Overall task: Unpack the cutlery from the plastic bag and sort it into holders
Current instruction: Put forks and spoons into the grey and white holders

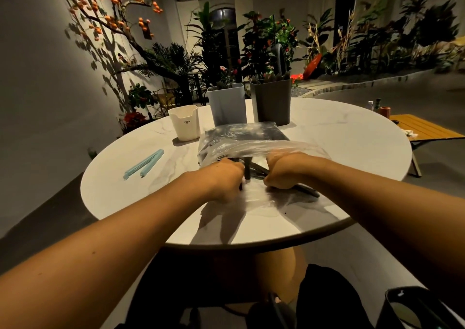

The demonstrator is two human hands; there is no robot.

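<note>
Hands meet at the near middle of the round white marble-patterned bench (339,137), both at the open mouth of a clear crinkled plastic bag (241,139) that lies flat on the bench top. The left hand (226,177) is curled closed around the handles of dark cutlery (254,172) sticking out of the bag's mouth. The right hand (281,171) is also closed in a fist, gripping what looks like both the bag film and some dark handles, though the blur makes the exact hold hard to read. One long dark handle (307,190) pokes out from under the right hand toward the bench's right edge.

Behind the bag, toward the far edge, stand three holders: a small cream plastic cup holder (185,123) at the left, a tall pale blue-grey rectangular holder (226,104) in the middle, and a tall dark grey rectangular holder (271,102) just beside it on the right. A light blue plastic sealing clip (144,163) lies near the bench's left edge, well apart from the bag.
</note>
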